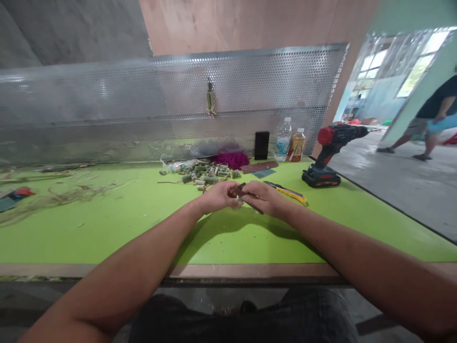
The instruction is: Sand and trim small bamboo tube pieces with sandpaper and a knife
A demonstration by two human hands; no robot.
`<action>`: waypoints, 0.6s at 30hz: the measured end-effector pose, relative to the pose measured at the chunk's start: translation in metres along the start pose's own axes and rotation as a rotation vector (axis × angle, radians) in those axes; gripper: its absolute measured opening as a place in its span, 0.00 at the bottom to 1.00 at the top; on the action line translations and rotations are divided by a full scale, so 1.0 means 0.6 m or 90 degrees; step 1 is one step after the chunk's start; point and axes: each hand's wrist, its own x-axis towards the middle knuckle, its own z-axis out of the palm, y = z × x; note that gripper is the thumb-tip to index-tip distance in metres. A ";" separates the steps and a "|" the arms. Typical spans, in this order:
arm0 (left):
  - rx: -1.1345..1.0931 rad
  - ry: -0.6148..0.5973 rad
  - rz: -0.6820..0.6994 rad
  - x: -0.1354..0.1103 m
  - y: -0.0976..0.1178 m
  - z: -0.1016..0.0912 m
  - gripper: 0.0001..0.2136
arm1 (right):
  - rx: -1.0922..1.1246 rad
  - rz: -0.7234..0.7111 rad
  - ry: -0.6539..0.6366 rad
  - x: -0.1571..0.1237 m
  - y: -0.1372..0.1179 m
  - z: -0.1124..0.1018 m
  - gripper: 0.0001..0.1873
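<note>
Reading the head view from my remote station, I start at the wood-faced near edge of the worktop [250, 270], which runs beneath both forearms. Just past it, the left hand [217, 197] and right hand [266, 199] meet above the green surface, wrists turned inward, probably to steady small work between them. The right grip looks clamped on a dark strip [248, 196] slanting across the fingers. The left grip is curled shut against it, with a pale stub [238, 201] at the fingertips, too small for me to identify. A yellow utility knife [285, 192] lies just beside the right hand, placed within easy reach, I judge. Beyond the hands sits a heap of cut green stem pieces [207, 171], beside a magenta tuft [232, 160] and a dark abrasive sheet [259, 166]. Farther right stand a cordless drill [330, 152], a water bottle [283, 139] and a juice bottle [297, 144]. A perforated metal sheet [160, 105] leans along the back, and another person [432, 114] stands on the concrete floor at far right.
</note>
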 end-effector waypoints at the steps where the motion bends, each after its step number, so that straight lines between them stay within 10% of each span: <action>1: 0.005 0.002 0.002 -0.001 0.001 -0.001 0.16 | -0.009 -0.004 0.008 0.000 -0.001 0.001 0.11; 18: 0.059 -0.002 -0.002 -0.003 -0.001 -0.005 0.15 | -0.076 0.015 0.008 0.003 -0.001 0.004 0.10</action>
